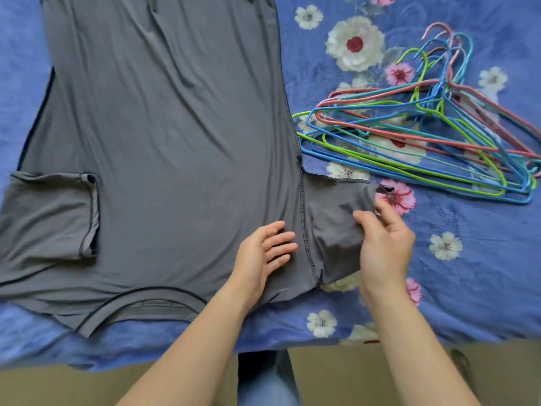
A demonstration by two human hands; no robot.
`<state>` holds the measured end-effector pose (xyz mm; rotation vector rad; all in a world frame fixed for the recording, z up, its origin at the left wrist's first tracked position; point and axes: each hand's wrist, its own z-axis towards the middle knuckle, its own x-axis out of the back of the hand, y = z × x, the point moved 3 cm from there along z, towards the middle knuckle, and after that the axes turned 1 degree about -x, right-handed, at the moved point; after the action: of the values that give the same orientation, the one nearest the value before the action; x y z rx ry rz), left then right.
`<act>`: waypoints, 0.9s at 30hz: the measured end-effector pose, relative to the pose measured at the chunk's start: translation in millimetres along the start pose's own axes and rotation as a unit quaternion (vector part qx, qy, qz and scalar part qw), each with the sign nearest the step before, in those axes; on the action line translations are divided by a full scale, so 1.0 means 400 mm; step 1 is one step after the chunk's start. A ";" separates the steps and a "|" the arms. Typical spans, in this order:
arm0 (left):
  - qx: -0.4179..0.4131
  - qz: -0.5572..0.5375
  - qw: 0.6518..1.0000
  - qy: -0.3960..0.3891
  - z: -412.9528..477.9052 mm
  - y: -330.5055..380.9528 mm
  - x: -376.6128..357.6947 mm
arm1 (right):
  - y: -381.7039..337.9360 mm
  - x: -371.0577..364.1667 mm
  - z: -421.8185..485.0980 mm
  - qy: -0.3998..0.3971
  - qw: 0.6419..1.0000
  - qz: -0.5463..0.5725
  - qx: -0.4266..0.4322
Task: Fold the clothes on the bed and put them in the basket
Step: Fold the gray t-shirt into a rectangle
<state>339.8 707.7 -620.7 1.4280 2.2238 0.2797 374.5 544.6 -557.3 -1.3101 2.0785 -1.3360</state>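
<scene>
Head view: grey jersey T-shirt [175, 127] spread flat on blue floral blanket [468, 273]. Left hand [263, 250] rests flat on it, fingers straight, beside shoulder seam. Right hand [383, 244] pinches short sleeve [330, 218] edge. Coloured wire hangers [424, 127] heaped right.

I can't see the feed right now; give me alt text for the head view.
A grey jersey T-shirt lies spread on a blue floral fleece blanket, the left hand resting flat on its body while the right hand pinches its near short sleeve. A pile of coloured wire hangers lies beside it.
</scene>
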 end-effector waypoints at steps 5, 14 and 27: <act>-0.011 -0.154 0.988 0.008 -0.001 0.097 0.142 | 0.043 -0.183 -0.176 -0.346 0.907 -0.235 0.048; -0.170 0.234 0.957 0.023 -0.009 0.138 0.213 | 0.113 -0.204 -0.107 -0.215 0.890 -0.379 0.132; -0.229 0.415 0.873 0.111 0.034 0.396 0.410 | 0.033 -0.494 -0.047 -0.196 0.797 -0.540 0.184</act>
<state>417.1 922.6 -612.8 2.0349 1.3895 1.2123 456.9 721.7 -595.2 -2.4208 0.6292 -1.5060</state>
